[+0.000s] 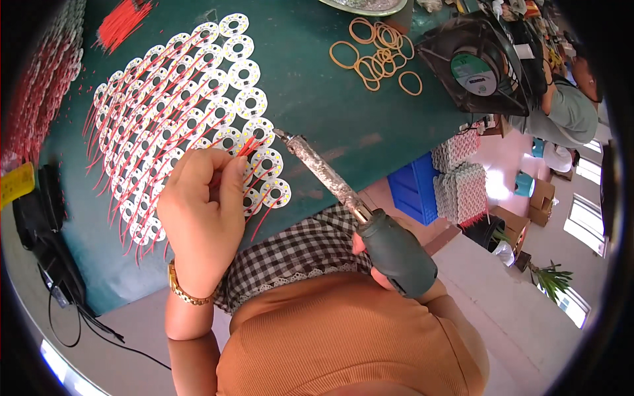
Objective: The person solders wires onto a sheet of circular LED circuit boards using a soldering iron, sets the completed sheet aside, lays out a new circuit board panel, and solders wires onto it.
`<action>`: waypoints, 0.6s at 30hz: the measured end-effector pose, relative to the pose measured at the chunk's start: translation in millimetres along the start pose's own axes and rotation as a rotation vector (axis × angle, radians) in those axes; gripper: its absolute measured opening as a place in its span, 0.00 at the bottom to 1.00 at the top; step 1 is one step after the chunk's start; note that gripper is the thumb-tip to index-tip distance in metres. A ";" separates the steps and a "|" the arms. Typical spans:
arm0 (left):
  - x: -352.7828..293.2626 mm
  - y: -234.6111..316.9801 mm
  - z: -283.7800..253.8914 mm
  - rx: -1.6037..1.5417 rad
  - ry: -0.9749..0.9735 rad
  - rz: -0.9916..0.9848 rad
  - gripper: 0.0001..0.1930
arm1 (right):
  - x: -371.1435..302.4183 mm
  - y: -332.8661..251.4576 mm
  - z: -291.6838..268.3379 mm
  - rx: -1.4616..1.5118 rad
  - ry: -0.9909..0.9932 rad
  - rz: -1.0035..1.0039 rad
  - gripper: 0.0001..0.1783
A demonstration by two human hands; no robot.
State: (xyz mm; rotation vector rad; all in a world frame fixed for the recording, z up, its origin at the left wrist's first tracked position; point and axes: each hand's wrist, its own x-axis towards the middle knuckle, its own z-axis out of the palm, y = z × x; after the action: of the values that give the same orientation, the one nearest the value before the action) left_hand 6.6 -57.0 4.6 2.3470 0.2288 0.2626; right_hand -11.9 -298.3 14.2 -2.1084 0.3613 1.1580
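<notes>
My left hand (201,211), a gold watch (181,287) at its wrist, pinches a small bunch of red wires (247,146) by thumb and fingertips. It hovers over the near part of a sheet of round white LED boards (249,103) laid in touching rows. Red wires trail from many of these boards toward the lower left. My right hand (381,277) grips the dark handle of a soldering iron (396,254) and is mostly hidden behind it. The iron's tip points at a board on the right edge of the sheet, close to the wire ends; contact cannot be made out.
On the green table (310,99) lie rubber bands (383,56), a black fan (472,69) and a pile of red wires (122,23). More wired boards (46,72) stand at far left. A blue crate (413,188) and stacked boards (462,191) are off the right edge. Another person (561,109) sits beyond.
</notes>
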 end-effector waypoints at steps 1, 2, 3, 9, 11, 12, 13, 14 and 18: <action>-0.3 -0.1 -0.5 -0.003 -0.004 -0.008 0.05 | 1.5 6.3 0.6 -0.002 0.001 -0.001 0.12; -0.4 -0.4 -1.0 -0.004 -0.002 -0.008 0.05 | 4.1 18.4 1.6 0.040 0.015 -0.166 0.12; -1.1 -0.8 -1.2 -0.005 -0.003 -0.008 0.06 | 5.6 24.9 2.2 0.084 0.026 -0.330 0.12; -2.5 -1.4 -0.4 -0.020 0.006 -0.007 0.06 | 22.3 57.1 17.1 0.093 0.180 -0.758 0.22; -2.7 -2.1 1.7 -0.007 0.010 0.003 0.06 | 18.2 52.7 16.8 0.121 0.159 -0.733 0.24; -3.0 -2.7 1.8 -0.012 0.014 0.009 0.06 | 16.4 46.5 16.2 0.146 0.143 -0.708 0.26; -3.5 -3.2 2.1 -0.017 0.017 0.016 0.06 | 19.1 46.6 13.4 0.146 0.147 -0.708 0.26; -4.3 -3.6 2.6 -0.020 0.016 0.019 0.06 | 22.6 47.8 8.6 0.015 0.169 -0.843 0.25; -4.0 -2.7 3.2 -0.007 0.022 0.003 0.06 | 25.1 47.8 4.2 -0.095 0.160 -0.971 0.21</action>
State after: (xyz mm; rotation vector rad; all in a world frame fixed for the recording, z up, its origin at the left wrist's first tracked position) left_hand 3.4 -58.1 0.0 2.3387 0.2349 0.2900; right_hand -26.0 -327.7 -28.9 -2.0396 -0.6133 0.4298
